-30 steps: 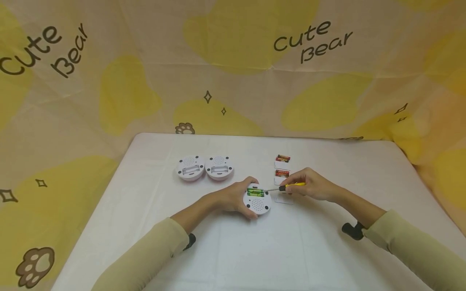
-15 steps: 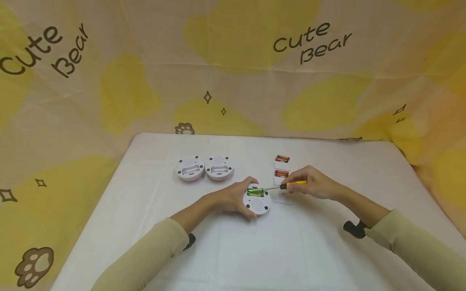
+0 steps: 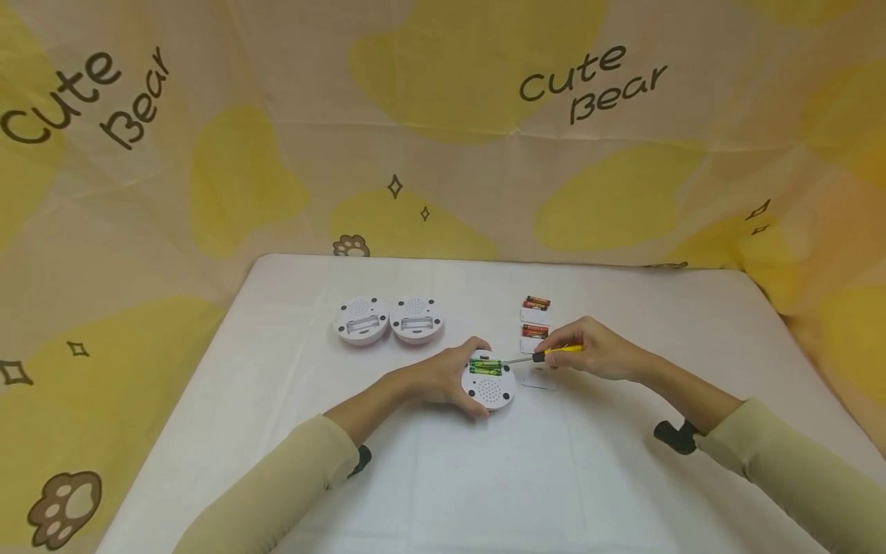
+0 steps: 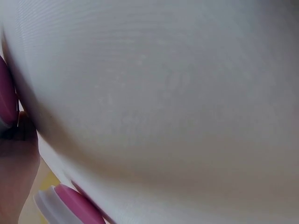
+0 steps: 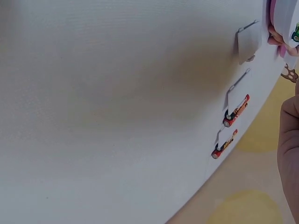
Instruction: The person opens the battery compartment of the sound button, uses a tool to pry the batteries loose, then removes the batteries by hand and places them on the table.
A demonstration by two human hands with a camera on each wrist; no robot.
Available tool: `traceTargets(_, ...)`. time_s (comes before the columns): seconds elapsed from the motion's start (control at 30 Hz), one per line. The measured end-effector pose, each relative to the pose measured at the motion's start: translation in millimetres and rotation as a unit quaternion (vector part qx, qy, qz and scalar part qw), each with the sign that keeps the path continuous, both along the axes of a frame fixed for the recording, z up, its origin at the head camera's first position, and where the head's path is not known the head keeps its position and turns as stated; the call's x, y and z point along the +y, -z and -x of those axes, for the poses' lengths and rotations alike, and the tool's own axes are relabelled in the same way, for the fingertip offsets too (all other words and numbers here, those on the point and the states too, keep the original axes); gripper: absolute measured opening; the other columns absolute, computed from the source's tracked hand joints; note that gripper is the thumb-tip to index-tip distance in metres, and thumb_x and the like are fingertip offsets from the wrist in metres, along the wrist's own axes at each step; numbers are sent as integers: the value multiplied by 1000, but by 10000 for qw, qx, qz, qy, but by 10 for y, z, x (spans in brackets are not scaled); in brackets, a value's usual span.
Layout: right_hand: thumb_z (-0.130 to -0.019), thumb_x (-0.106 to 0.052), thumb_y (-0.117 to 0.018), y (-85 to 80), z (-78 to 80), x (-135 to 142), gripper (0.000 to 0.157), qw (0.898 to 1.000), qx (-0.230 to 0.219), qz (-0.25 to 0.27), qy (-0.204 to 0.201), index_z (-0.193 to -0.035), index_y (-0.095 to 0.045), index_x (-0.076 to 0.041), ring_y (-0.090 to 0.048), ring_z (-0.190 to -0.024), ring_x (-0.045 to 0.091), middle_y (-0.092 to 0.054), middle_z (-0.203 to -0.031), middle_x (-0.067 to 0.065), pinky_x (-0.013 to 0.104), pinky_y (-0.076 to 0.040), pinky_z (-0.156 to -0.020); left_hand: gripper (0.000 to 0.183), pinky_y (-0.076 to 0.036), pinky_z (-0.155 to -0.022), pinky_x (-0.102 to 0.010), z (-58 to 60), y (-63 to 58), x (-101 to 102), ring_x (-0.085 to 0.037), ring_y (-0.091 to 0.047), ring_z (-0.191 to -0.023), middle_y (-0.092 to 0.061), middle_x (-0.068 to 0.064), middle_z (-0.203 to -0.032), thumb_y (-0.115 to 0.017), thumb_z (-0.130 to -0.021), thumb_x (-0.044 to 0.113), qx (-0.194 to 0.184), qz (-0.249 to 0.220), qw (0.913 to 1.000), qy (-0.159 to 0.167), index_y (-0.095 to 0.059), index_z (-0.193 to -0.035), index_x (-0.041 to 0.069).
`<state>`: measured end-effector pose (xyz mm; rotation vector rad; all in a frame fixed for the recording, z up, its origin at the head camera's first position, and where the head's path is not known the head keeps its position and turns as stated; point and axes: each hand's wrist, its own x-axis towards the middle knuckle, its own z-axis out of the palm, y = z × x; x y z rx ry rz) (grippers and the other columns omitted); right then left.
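Note:
My left hand grips a round white device by its rim, thumb and fingers on opposite sides. Its underside faces up, with a speaker grille and dark feet. Green batteries lie side by side in its uncovered compartment. My right hand pinches a screwdriver by its yellow and black handle. The metal shaft reaches left to the compartment's right end; whether the tip touches a battery is too small to tell. In the left wrist view, part of the left hand shows at the edge.
Two similar white devices lie upside down at the back left, their battery compartments uncovered. Right of centre, red batteries lie with white covers; another white cover lies below the screwdriver. A patterned cloth hangs behind the white table.
The right hand has shifted slightly right with the screwdriver. Half a second ago the green batteries looked askew; now they lie more nearly parallel. The left hand keeps its hold.

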<state>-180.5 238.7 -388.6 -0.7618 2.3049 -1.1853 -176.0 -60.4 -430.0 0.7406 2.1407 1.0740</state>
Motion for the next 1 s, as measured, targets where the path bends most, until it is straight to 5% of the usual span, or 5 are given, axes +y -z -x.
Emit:
traceTargets(0.2,-93,-11,-70,-23,5,-7,21,9999,29,-109,3,-113,-74,-5,-61,-89,21,-73,-102,13,31,-48,-83,100,-41,-99,-36,-15,-7,-9,-13,-54,-108,-57,3,-120,-92,-67,35,2,40,10000,-64,-31,-145,21)
traceTargets(0.47,-93,-10,-69,-29,-8,18,20,9997,56,-208,-110,-112,-74,-6,-62,-89,19,-73,-98,9,28,-48,-86,110,-30,-112,-42,-44,11,-11,-16,-43,-131,-41,-2,-149,-92,-69,38,-30,-43,10000,-83,-23,-155,30)
traceTargets(0.7,-92,-6,-69,-62,-44,66,22,9998,-2,-196,34,-114,-73,-4,-64,-87,30,-71,-105,15,27,-50,-80,109,-27,-115,-43,-48,-23,-61,-17,-39,-136,-38,-3,-153,-89,-72,38,-8,32,10000,38,-22,-157,25)
traceTargets(1.0,-92,-6,-69,-92,-79,74,22,9994,-44,-316,154,-114,-73,-5,-65,-89,30,-72,-105,15,27,-51,-81,109,-27,-115,-41,-63,-84,-131,-18,-37,-139,-35,-2,-157,-92,-69,32,592,-112,9981,-88,-30,-156,14)
